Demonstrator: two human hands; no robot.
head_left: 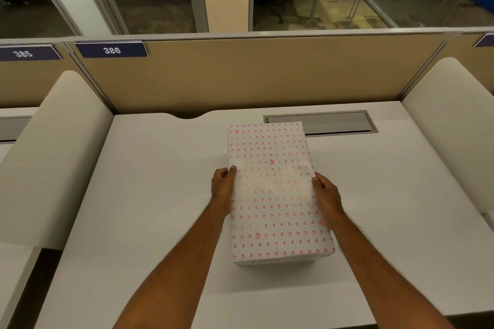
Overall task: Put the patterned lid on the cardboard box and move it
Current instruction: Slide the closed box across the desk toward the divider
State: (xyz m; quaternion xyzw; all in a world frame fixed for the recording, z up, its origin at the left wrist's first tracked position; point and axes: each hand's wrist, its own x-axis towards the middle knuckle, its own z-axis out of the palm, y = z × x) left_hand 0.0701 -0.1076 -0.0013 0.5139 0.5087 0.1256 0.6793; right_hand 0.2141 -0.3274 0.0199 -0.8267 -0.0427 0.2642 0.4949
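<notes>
The left hand is pressed flat against the left long side of the lid, thumb tip hooked just over the top edge. The right hand mirrors it on the right long side, fingers curled against the wall. Both hands are closed on the lid from opposite sides, near the middle of its length, which looks like a squeeze meant to keep it level and balanced.

The lid, white with rows of small pink hearts, sits at the centre of the frame, long axis running away from the person and turned slightly. It seems to cover the cardboard box fully: no bare cardboard shows, so the box itself is hidden under it. Whether the lid is pushed all the way down, or the whole thing is lifted, cannot be told; a faint shadow lies at its near end.

It rests on a white desk, its far end reaching the grey cable hatch in the upper middle. Beyond stands a tan partition bearing a tag numbered 386 at the upper left. With the lid apparently on, moving it is likely what remains.
</notes>
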